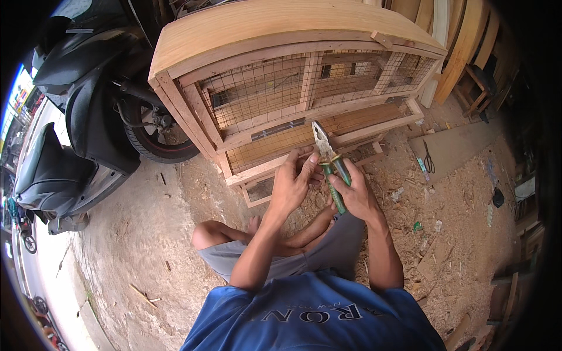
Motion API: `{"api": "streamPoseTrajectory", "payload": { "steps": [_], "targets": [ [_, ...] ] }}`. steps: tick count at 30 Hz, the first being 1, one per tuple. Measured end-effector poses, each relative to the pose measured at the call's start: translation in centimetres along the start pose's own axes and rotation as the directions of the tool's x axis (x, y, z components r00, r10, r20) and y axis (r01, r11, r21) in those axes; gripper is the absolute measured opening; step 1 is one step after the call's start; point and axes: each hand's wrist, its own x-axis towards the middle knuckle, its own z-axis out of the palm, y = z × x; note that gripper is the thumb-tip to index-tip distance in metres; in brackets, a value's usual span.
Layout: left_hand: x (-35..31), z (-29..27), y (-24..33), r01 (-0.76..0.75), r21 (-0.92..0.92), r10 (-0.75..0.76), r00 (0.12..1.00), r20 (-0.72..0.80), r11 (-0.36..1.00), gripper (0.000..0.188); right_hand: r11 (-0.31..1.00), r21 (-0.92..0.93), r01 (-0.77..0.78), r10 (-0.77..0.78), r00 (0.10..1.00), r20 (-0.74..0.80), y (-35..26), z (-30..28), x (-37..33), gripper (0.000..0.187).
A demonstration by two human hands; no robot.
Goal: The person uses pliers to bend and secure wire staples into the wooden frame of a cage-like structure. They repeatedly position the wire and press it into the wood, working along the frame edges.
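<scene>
Pliers (pixel 325 146) are resting in the right hand (pixel 359 198), fingers wrapped around, while the left hand (pixel 291 182) is curling half-closed alongside, its hold unclear.

- Pliers (pixel 338 167) are sitting in the right hand (pixel 358 196), before the cage (pixel 281 38)
- Motorbike's (pixel 82 93) standing over to the left
- Scissors (pixel 429 159) are lying right, on a board (pixel 465 146)

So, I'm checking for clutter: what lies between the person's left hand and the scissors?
In the head view: combination pliers, the right hand gripping them, then shaving-strewn floor and the flat panel under the scissors.
</scene>
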Motion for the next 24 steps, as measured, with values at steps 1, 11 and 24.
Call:
{"api": "streamPoseTrajectory", "payload": {
  "steps": [1, 11, 24],
  "targets": [
    [-1.0, -0.9, 0.0, -0.012, 0.070, 0.016, 0.998, -0.062, 0.997, 0.040, 0.995, 0.085, -0.044, 0.046, 0.999, -0.029, 2.1, 0.4, -1.1, 0.030],
    [-3.8, -3.7, -2.4, -0.228, 0.331, 0.356, 0.844, -0.402, 0.916, 0.022, 0.844, 0.521, -0.125, -0.019, 0.965, 0.262, 18.0, 10.3, -9.4, 0.028],
    [-25.2, -5.1, -12.2, 0.002, 0.253, 0.192, 0.648, -0.737, 0.967, 0.043, 0.463, 0.518, -0.720, 0.298, 0.676, 0.674, 28.9, 10.2, -12.4, 0.027]
  ]
}}
